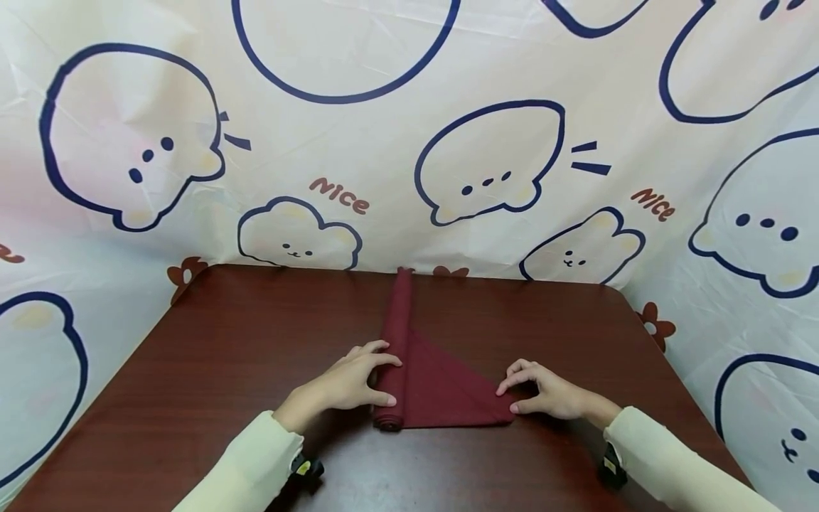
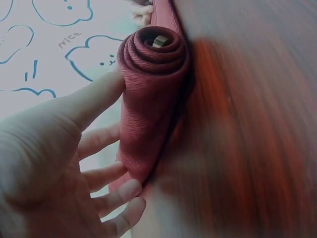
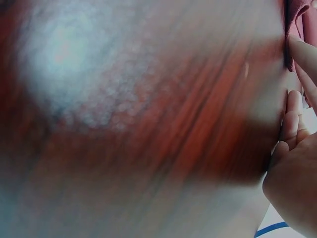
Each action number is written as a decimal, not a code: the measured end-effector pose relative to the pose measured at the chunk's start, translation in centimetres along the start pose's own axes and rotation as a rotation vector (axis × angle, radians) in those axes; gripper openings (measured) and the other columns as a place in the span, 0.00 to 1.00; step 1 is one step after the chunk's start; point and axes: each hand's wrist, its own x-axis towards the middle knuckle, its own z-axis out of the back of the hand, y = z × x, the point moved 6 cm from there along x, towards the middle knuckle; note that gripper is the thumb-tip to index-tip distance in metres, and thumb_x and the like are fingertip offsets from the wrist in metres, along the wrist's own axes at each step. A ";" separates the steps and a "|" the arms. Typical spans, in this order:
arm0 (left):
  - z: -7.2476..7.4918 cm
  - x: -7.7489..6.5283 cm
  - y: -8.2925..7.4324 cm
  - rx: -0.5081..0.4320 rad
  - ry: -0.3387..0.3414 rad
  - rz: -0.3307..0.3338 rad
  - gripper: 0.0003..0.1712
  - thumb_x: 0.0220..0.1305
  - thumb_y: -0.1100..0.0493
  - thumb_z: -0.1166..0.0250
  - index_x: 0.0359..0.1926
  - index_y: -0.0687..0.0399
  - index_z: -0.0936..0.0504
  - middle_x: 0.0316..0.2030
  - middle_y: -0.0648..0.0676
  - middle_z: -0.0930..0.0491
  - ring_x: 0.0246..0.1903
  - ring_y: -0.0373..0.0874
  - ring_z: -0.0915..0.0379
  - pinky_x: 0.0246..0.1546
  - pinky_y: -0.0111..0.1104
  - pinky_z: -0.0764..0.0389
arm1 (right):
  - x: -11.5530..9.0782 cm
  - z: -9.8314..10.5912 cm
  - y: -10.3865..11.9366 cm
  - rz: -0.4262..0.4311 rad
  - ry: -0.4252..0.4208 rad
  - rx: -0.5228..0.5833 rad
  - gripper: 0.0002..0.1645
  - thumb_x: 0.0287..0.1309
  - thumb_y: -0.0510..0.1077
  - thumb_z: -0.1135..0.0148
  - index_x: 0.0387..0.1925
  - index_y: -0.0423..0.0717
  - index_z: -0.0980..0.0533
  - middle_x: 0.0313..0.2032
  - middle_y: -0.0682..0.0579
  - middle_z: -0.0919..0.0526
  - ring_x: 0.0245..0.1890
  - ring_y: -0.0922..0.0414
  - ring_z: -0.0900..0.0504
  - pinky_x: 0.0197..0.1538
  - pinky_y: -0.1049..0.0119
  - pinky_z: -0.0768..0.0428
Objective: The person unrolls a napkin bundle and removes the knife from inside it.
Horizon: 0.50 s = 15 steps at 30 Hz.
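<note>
1 maroon cloth [image 1: 435,387], half rolled, on table [image 1: 224,370]. Your L hand [image 1: 348,384]: fingers straight, pressing 1 roll beside thumb. Your R hand [image 1: 544,391]: relaxed fingertips on flat corner, holding nothing.

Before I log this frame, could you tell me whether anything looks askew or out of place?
Nothing stands out. The maroon cloth lies partly rolled on the wooden table; left hand on the roll, right hand at its corner.
</note>
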 end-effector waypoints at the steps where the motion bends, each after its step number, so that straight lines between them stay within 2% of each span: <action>1: 0.1 -0.1 0.2 -0.006 -0.001 0.006 0.33 0.58 0.49 0.24 0.64 0.48 0.22 0.75 0.60 0.39 0.72 0.62 0.42 0.65 0.59 0.31 | 0.0 0.0 0.1 0.002 -0.001 -0.002 0.15 0.61 0.50 0.29 0.49 0.53 0.15 0.50 0.50 0.26 0.52 0.63 0.33 0.56 0.65 0.33; 7: 0.4 -0.5 0.7 -0.047 0.004 0.005 0.34 0.58 0.52 0.24 0.65 0.52 0.22 0.75 0.62 0.39 0.72 0.64 0.44 0.65 0.60 0.32 | 0.2 0.3 -0.1 -0.007 -0.003 -0.014 0.15 0.60 0.50 0.29 0.48 0.54 0.15 0.50 0.50 0.26 0.52 0.64 0.33 0.57 0.65 0.33; 15: 0.2 -0.5 1.2 -0.078 -0.002 -0.023 0.34 0.59 0.51 0.25 0.65 0.52 0.23 0.75 0.63 0.40 0.72 0.67 0.45 0.66 0.62 0.34 | 0.1 0.1 -0.2 -0.006 -0.002 0.002 0.15 0.60 0.50 0.29 0.48 0.53 0.15 0.49 0.50 0.26 0.52 0.65 0.33 0.56 0.66 0.33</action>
